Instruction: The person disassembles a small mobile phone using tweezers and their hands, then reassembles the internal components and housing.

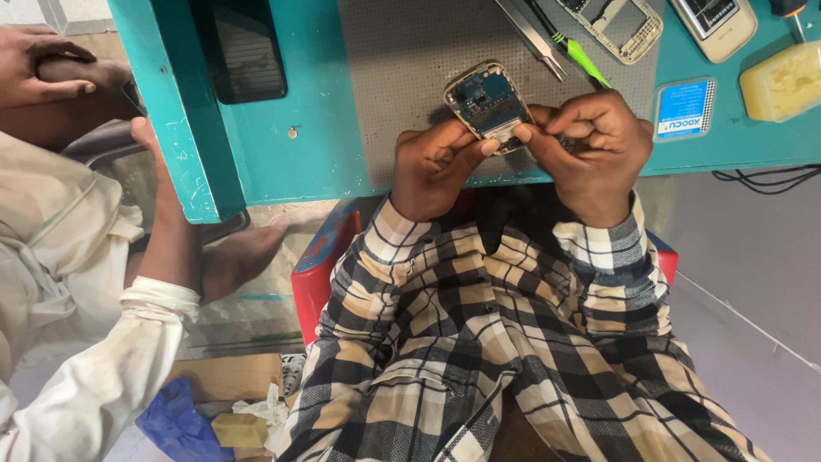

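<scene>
I see both hands up at the near edge of the teal table [316,128], working on an opened phone [489,104] with its back off and the blue circuit board showing. My left hand [436,167] has its fingers closed on the phone's lower edge, pinching it from below; my right hand [590,141] is curled tight against the phone's lower right corner, fingers closed on it too (whether a small part sits between those fingertips I cannot tell). The phone is tilted and held just above the grey perforated mat [410,51].

By my judgement the step in hand is prying or seating something at the bottom end of the board. The next move calls for a steady pinch from the left hand and small, careful pressure from the right, so the board is not flexed.

Tweezers [532,36] and a green-tipped tool [583,58] lie on the mat just beyond the hands, with a bare phone frame [623,26] farther back. Another person's white sleeve [103,376] sits off to the left.
</scene>
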